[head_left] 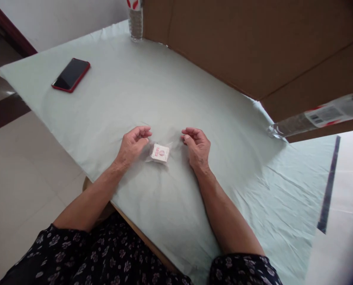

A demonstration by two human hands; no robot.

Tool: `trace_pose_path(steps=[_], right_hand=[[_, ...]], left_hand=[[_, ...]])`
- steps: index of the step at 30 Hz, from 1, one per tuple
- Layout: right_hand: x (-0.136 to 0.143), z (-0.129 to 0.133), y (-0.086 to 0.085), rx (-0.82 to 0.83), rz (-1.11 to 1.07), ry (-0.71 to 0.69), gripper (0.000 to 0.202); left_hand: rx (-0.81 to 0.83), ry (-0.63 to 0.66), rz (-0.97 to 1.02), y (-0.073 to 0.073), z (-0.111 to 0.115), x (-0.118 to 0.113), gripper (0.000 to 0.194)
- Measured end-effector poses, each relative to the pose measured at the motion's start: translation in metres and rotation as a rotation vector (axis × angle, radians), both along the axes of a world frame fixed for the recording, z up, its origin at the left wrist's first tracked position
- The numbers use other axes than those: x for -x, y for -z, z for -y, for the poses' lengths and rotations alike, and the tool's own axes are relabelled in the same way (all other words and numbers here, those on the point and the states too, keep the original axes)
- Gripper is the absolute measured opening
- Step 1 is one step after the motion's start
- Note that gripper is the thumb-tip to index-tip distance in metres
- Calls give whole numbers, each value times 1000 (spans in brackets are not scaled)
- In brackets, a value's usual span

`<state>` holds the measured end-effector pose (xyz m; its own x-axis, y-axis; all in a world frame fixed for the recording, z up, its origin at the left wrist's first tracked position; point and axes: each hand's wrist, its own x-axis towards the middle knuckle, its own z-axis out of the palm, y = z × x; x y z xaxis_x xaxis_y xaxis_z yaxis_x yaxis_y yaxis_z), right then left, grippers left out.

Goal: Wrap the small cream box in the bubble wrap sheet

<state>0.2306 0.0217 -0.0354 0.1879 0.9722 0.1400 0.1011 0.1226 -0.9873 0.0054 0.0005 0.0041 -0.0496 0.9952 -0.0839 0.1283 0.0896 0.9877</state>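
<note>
Head camera: a small white box with red print (160, 153), wrapped in clear plastic, lies on the pale green cloth-covered bench (119, 95), between the person's two hands and nearer to the left. The left hand (133, 142) is half open, fingers loosely bent and thumb close to the forefinger, with nothing seen in its grasp; its thumb tip is right beside the wrapping, and whether they touch I cannot tell. The right hand (197, 146) is also half open and empty, its fingers curled in toward the box but apart from it. Toward the far left corner lies a smartphone in a red case (71, 75), dark screen up. Beyond the hands, a brown cardboard panel (223, 47) runs along the far right, with a clear plastic bottle (135, 23) upright at its left end and a barcoded plastic bottle (321, 116) against it at right
</note>
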Motion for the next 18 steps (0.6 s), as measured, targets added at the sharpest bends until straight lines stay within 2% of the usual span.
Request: trace_pose_path(steps=[5, 11, 14, 18], right_hand=[[2, 2, -2, 12, 49, -43, 23], [1, 5, -4, 12, 49, -69, 24], [1, 5, -4, 6, 40, -69, 23], [2, 5, -5, -3, 32, -56, 23]], left_hand=[[48, 17, 13, -6, 2, 2, 45], [55, 394, -68, -8, 3, 18, 88], [46, 529, -99, -8, 5, 22, 94], [-16, 613, -181, -10, 6, 21, 95]])
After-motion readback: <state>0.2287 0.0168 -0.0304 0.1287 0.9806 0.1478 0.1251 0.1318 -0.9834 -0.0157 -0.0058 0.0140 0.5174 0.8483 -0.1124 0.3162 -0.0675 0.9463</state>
